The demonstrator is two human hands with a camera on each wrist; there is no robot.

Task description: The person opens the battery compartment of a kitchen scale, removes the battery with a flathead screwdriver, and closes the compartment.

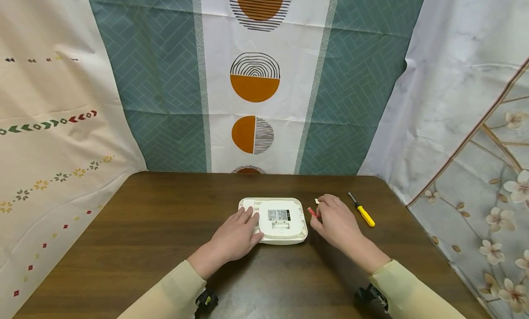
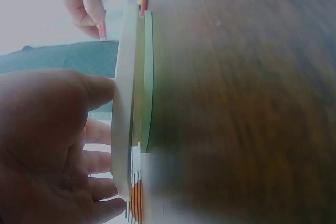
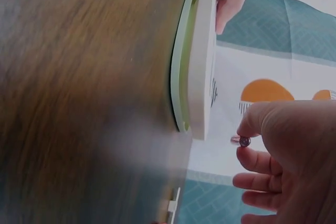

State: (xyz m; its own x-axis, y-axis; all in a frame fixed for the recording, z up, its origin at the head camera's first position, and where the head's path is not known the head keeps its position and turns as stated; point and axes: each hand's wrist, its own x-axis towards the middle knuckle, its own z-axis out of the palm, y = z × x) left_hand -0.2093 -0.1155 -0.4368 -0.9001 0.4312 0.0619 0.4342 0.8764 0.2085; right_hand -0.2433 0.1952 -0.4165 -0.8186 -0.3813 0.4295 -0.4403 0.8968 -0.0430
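Observation:
A flat white device with rounded corners (image 1: 296, 236) lies underside up on the table, a printed label and a small rectangular recess (image 1: 281, 226) facing up. My left hand (image 1: 236, 234) rests on its left part with fingers spread; in the left wrist view, the thumb and fingertips touch the white body (image 2: 124, 108). Just right of the device, my right hand (image 1: 336, 220) pinches a small red battery (image 1: 312, 212) between thumb and index finger. The right wrist view shows the battery's round end (image 3: 244, 141), held apart from the device.
A yellow-handled screwdriver (image 1: 365, 215) lies right of my right hand. Beyond that hand's fingertips is a small white piece (image 1: 317, 201), partly hidden. Another red object (image 2: 144, 6) shows near the screwdriver. Patterned cloths hang behind the brown table (image 1: 165, 209) and at both sides.

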